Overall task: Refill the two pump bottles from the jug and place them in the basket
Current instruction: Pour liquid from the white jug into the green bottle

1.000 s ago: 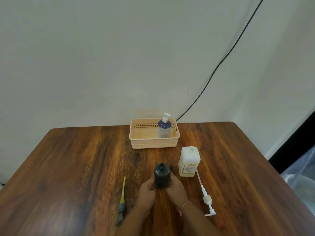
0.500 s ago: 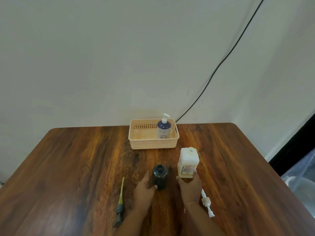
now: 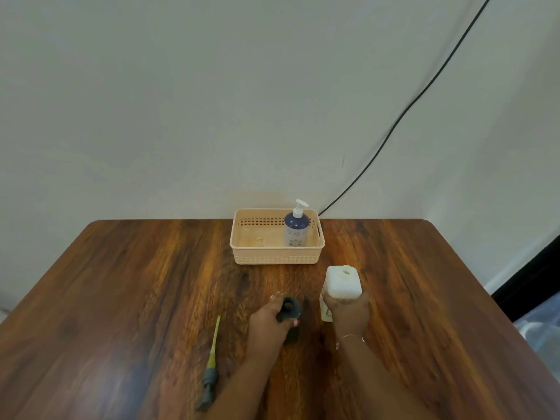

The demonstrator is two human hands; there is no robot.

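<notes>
The left hand is curling its fingers around the open dark round pump bottle standing on the wooden table. The right hand is wrapping the white square plastic jug, near the peach plastic basket.

— Where is the camera sitting?
— On the person's head, looking forward and down across the wooden table toward the far wall.
— How near?
— Both forearms are entering at the near edge; the basket is sitting farther off.
</notes>
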